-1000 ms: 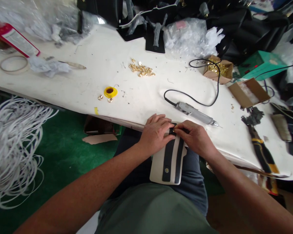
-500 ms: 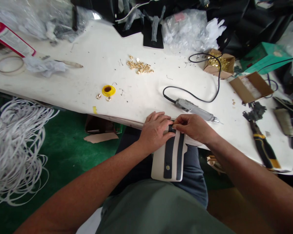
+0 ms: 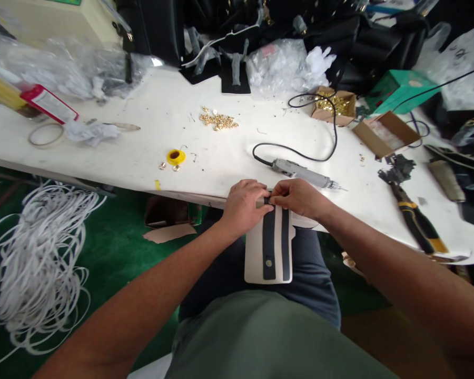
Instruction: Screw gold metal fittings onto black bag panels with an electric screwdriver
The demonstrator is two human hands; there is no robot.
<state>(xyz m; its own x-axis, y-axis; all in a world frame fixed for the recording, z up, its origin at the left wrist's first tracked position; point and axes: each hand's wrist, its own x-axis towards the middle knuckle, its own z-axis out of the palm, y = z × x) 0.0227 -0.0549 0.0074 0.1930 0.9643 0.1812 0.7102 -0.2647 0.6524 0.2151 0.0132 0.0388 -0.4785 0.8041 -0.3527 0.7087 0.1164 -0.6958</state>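
Observation:
A cream panel (image 3: 254, 258) with two dark stripes hangs from the table's front edge over my lap. A round metal snap (image 3: 268, 263) sits near the lower end of its wider dark strap (image 3: 269, 237). My left hand (image 3: 245, 206) grips the strap's upper end between thumb and fingers. Close beside it, my right hand (image 3: 294, 197) pinches at the same end, its thumb and forefinger pressed together. Whatever small part may be between those fingertips is hidden.
A grey rotary tool (image 3: 302, 172) with a black cable lies just beyond my right hand. Gold fittings (image 3: 219, 121) and a yellow tape roll (image 3: 176, 157) are farther left. Pliers (image 3: 418, 223) lie right, near small open boxes (image 3: 387, 134). White cord (image 3: 43, 263) is heaped at left.
The view has tilted up and shifted a little, showing more of the table's back. Both hands stay at the strap's upper end, with the fingers slightly closer together.

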